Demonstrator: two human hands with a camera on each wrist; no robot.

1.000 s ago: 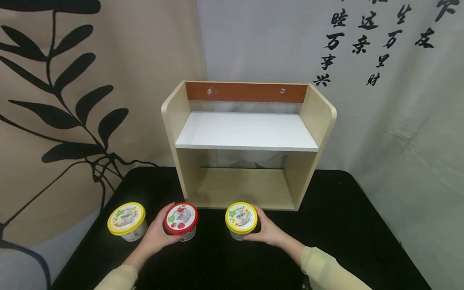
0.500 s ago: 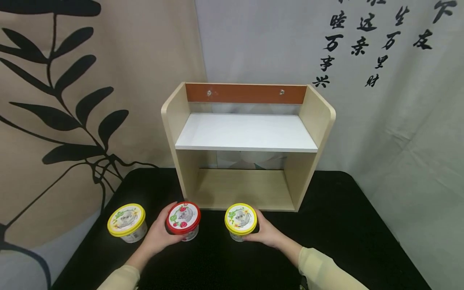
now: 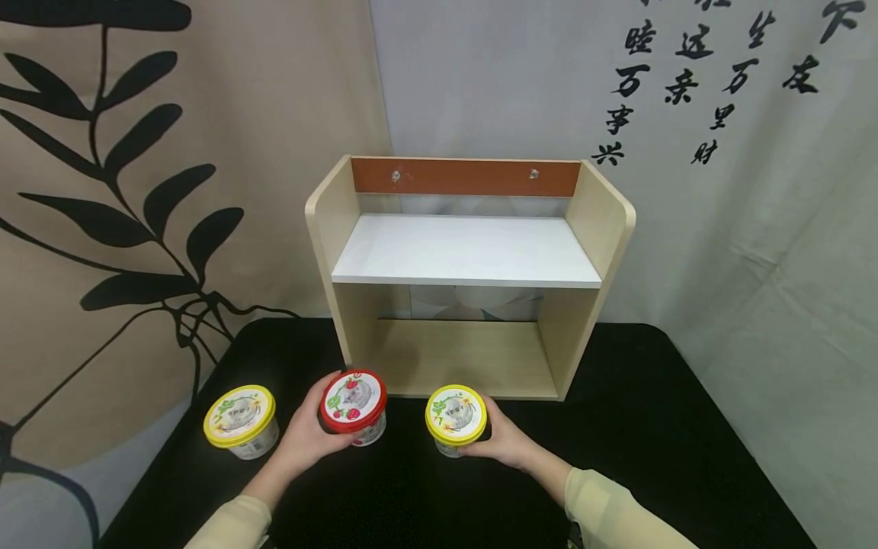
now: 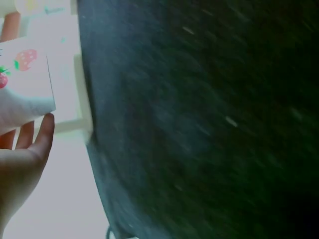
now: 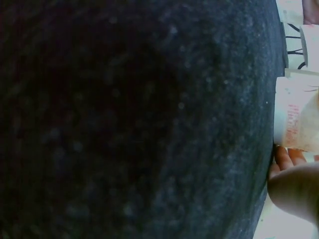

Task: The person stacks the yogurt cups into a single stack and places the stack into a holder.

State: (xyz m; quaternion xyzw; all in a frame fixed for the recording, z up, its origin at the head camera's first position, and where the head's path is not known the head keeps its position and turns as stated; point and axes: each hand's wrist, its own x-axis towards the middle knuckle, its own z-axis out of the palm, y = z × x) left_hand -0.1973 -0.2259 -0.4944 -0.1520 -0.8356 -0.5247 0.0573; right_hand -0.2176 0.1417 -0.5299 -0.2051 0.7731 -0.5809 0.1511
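My left hand (image 3: 306, 432) grips a small tub with a red lid (image 3: 353, 400), which has strawberries printed on top. In the left wrist view the white side of this tub (image 4: 22, 94) shows strawberry pictures, with fingers curled under and around it. To the right, my right hand (image 3: 506, 438) holds a tub with a yellow lid (image 3: 456, 415) from its right side, thumb at the front. The right wrist view shows this tub's pale wall (image 5: 294, 117) low against the table, fingers beside it. A second yellow-lidded tub (image 3: 240, 419) stands by itself at the far left.
A two-level wooden shelf unit (image 3: 473, 358) stands behind the tubs, with a white middle board (image 3: 466, 248) and a brown back strip (image 3: 466, 175). It rests on a black table (image 3: 652, 457). Printed cloth (image 3: 514, 84) hangs behind.
The left hand has moved the red-lidded tub a little forward and to the right, towards the shelf unit. The right hand with its yellow-lidded tub has barely moved.
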